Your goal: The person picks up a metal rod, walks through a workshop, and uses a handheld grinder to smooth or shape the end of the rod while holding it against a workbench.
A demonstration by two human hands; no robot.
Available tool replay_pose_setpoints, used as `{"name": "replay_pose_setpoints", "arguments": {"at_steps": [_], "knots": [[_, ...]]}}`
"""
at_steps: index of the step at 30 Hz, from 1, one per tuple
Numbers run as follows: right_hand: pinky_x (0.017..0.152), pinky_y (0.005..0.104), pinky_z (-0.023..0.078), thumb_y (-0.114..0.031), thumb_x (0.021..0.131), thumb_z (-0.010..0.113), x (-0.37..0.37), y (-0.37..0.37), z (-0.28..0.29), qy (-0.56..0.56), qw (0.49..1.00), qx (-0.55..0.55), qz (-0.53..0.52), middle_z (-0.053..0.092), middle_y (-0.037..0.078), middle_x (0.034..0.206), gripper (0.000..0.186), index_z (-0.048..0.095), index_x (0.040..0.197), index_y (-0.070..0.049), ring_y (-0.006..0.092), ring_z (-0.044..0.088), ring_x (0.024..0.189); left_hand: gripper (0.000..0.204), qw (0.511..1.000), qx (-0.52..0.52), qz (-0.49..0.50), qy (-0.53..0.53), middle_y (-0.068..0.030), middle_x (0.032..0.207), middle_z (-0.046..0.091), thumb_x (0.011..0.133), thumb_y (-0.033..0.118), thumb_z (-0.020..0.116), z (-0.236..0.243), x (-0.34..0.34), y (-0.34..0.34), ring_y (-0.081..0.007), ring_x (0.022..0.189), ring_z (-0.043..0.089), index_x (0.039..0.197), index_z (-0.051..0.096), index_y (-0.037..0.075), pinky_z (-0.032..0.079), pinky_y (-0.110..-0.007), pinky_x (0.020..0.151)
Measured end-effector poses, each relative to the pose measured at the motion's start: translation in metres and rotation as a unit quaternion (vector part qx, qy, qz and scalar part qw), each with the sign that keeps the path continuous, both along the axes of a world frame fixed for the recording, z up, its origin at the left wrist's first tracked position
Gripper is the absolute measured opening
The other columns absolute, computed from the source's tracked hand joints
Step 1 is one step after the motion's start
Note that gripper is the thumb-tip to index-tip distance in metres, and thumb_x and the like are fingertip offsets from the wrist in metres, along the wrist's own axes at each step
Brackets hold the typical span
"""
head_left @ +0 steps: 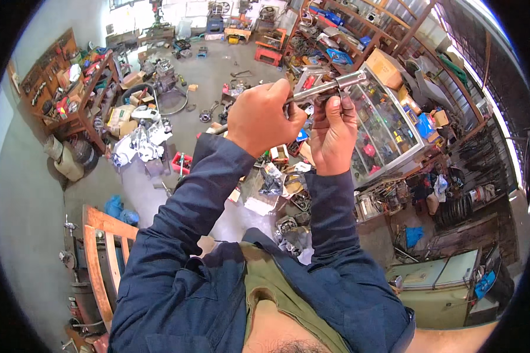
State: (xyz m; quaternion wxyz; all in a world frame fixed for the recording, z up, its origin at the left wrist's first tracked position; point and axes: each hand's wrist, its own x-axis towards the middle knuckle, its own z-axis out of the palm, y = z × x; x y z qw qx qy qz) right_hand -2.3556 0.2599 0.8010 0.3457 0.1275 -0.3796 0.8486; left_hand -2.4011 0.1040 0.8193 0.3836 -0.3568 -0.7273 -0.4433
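Note:
Raised in front of me is a shiny metal rod with a thicker, bright cylinder at its far right end; its exact kind is unclear. My left hand is closed in a fist around the near part of the rod, fingers hidden behind the knuckles. A slim brownish end pokes out on the wrist side of that fist; whether it belongs to the rod I cannot tell. My right hand grips from below near the bright cylinder, thumb up against a dark part there. The fingertips look blackened.
Below my hands, small boxes and machine parts clutter the floor. A glass display case stands right, a wooden chair left. Loaded shelves line the left wall; a red stool stands farther off. A pale green cabinet is lower right.

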Motion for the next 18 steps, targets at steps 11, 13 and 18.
{"name": "replay_pose_setpoints", "arguments": {"at_steps": [11,13,18], "knots": [[0.093,0.0345,0.06,-0.002,0.094,0.072,-0.091,0.001,-0.036,-0.026,0.998,-0.003,0.058,0.074,0.005,0.108,0.02,0.067,0.112,-0.008,0.0172,0.071,0.099,0.018,0.979,0.065,-0.063,-0.181,-0.0155,0.066,0.068,0.08,0.011,0.071,-0.039,-0.072,-0.001,-0.0144,0.059,0.066,0.079,0.065,-0.006,0.052,-0.031,0.056],[0.091,0.0334,0.06,-0.002,0.094,0.072,-0.118,0.006,-0.043,-0.05,0.996,-0.016,0.069,0.072,0.004,0.111,0.02,0.066,0.112,-0.008,0.0167,0.07,0.101,0.017,0.967,0.095,-0.069,-0.226,-0.009,0.065,0.068,0.082,0.01,0.07,-0.052,-0.095,0.006,-0.0071,0.061,0.06,0.08,0.065,-0.006,0.048,-0.028,0.054],[0.09,0.0317,0.06,-0.001,0.094,0.073,-0.184,0.019,-0.062,-0.095,0.989,-0.038,0.11,0.072,0.004,0.111,0.021,0.067,0.112,-0.009,0.0152,0.069,0.101,0.02,0.927,0.121,-0.07,-0.348,-0.0133,0.068,0.07,0.079,0.013,0.071,-0.066,-0.147,0.013,-0.0121,0.06,0.063,0.081,0.069,-0.006,0.051,-0.032,0.057]]}}
